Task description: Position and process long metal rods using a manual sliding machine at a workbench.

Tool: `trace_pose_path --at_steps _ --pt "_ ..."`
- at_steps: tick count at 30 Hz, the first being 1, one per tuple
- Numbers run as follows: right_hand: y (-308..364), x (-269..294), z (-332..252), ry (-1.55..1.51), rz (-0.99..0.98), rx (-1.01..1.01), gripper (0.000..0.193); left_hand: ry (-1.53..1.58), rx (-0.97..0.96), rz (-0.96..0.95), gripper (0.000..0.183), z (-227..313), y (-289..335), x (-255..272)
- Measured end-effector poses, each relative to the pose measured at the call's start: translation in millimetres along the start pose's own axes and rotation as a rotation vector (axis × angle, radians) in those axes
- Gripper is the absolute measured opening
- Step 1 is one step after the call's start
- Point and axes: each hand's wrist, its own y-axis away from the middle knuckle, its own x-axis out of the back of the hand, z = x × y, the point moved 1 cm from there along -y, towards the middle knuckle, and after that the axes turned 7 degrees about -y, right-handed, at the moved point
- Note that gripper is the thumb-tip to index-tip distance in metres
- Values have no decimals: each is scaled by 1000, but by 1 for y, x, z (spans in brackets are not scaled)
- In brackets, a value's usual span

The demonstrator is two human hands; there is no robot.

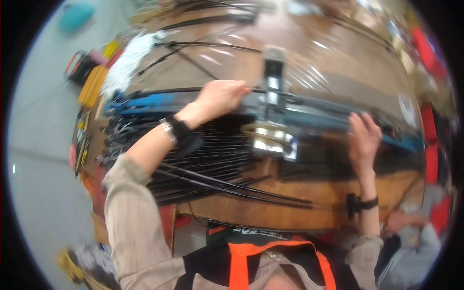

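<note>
My left hand (220,100) is closed, its fingers pinched at a thin black cable (181,90) running along the far edge of a long blue-and-black bar (154,102). My right hand (365,137) is over the right part of the same bar, its fingers bent together. Blur hides what is in them. Between my hands stands a shiny metal fixture (274,94) across the bar. A ring of brownish tape (268,131) sits at its near end. Many black cables (203,150) lie in a dense bundle under and beside my left forearm.
Two loose black cables (232,188) stretch over the wooden table (290,208) near its front edge. More cables (212,45) lie at the back beside white material (128,65). Yellow bins (93,87) stand off the left edge. Another person's arm (406,220) shows at the lower right.
</note>
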Motion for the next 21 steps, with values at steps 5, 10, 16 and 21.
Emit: trace_pose_path --at_steps 5,10,16,21 --pt "20 -13 -26 -196 -36 -48 29 -125 109 -89 20 13 -8 5" --pt "14 -28 -40 -297 -46 -102 27 -183 67 -82 21 20 -15 1" --pt "17 -43 -55 -595 -146 -238 27 -197 85 -64 20 23 -7 0" --pt "9 -65 -50 -809 -143 -355 23 -238 -20 132 18 19 -7 -6"
